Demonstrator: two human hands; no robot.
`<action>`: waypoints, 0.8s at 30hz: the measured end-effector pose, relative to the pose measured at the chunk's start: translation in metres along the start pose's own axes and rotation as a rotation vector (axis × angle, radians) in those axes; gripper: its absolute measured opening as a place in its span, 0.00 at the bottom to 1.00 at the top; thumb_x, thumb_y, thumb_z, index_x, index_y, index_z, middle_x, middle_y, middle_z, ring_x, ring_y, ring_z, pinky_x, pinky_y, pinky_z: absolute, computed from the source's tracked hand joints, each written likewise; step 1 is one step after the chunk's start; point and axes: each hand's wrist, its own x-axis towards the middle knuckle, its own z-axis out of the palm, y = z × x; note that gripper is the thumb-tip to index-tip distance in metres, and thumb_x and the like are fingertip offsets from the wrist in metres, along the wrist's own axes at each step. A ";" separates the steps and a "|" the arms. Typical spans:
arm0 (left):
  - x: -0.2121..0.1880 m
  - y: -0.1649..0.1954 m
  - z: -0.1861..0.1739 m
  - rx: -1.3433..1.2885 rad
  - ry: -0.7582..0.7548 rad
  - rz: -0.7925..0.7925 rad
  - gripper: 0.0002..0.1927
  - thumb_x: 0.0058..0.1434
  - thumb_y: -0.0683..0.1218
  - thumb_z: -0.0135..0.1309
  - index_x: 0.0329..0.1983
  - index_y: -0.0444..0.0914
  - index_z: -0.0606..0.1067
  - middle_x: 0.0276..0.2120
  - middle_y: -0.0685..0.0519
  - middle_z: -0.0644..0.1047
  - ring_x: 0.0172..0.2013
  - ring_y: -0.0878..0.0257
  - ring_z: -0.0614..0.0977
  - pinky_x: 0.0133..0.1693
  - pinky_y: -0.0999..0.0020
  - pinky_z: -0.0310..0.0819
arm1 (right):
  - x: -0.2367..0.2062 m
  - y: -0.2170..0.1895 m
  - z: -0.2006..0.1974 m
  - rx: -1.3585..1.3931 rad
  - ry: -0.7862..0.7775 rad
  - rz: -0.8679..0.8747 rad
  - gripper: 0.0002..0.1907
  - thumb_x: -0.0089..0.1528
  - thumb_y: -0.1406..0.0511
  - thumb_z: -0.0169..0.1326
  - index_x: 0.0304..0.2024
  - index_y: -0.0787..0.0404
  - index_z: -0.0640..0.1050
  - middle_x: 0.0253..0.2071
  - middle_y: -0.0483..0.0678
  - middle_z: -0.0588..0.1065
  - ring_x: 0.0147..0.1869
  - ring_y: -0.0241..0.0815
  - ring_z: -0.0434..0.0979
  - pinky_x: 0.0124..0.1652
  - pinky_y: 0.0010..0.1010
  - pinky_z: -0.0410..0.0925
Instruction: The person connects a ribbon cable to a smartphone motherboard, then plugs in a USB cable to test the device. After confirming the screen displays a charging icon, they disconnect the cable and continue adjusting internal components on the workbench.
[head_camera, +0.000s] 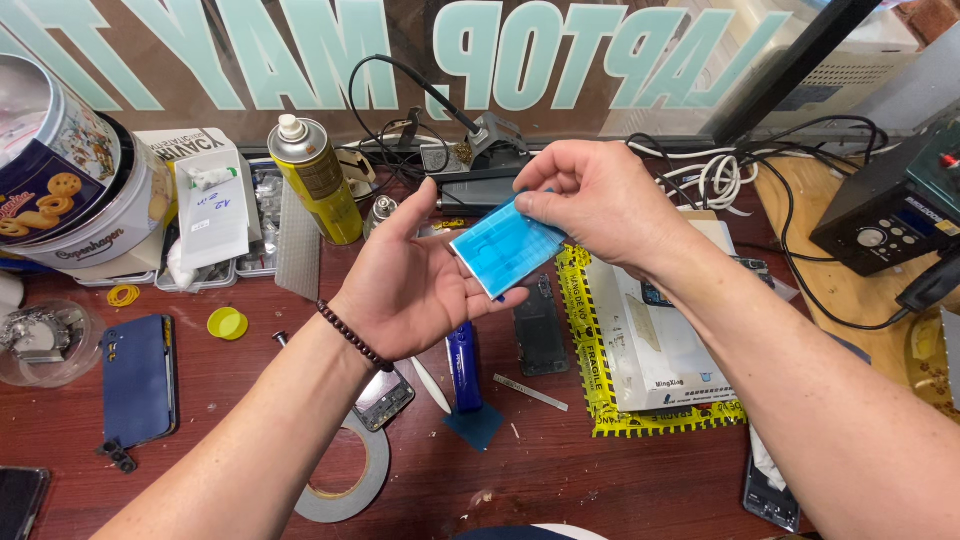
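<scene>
Blue translucent plastic film sheet (505, 247) held between two bare hands above a dark red wooden workbench (560, 470).

At far left sit stacked round biscuit tins (70, 190) and a dark blue phone lying back-up (138, 378); a yellow spray can with a white nozzle (313, 180) stands behind; a grey roll of tape (350, 480) lies under the left forearm; the left hand (415, 280), beaded bracelet at the wrist, is spread open palm-up, its fingertips supporting the film's lower edge; the right hand (590, 200) pinches the film's upper corner between thumb and fingers; a white parcel edged with yellow tape (650, 350) lies beneath; a black electronic station with knobs (890, 215) sits at far right.
</scene>
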 end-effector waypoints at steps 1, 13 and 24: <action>-0.001 0.000 0.000 0.004 -0.005 -0.002 0.45 0.69 0.70 0.37 0.68 0.24 0.62 0.59 0.37 0.74 0.58 0.49 0.78 0.58 0.46 0.74 | 0.000 0.001 0.000 -0.005 0.002 0.005 0.08 0.59 0.69 0.61 0.41 0.64 0.81 0.29 0.43 0.79 0.31 0.28 0.76 0.30 0.21 0.70; -0.002 0.000 0.002 0.023 0.023 -0.002 0.45 0.69 0.69 0.37 0.68 0.24 0.62 0.59 0.37 0.74 0.58 0.49 0.78 0.57 0.45 0.74 | -0.001 0.003 0.001 -0.035 -0.001 -0.009 0.08 0.59 0.68 0.62 0.41 0.64 0.81 0.29 0.44 0.80 0.32 0.28 0.77 0.31 0.22 0.70; -0.002 -0.001 0.002 -0.008 -0.026 -0.006 0.44 0.70 0.69 0.36 0.68 0.24 0.61 0.59 0.37 0.74 0.57 0.49 0.79 0.58 0.45 0.74 | -0.002 -0.001 0.002 -0.091 0.009 -0.002 0.08 0.59 0.68 0.62 0.40 0.63 0.82 0.29 0.44 0.80 0.32 0.29 0.77 0.32 0.23 0.71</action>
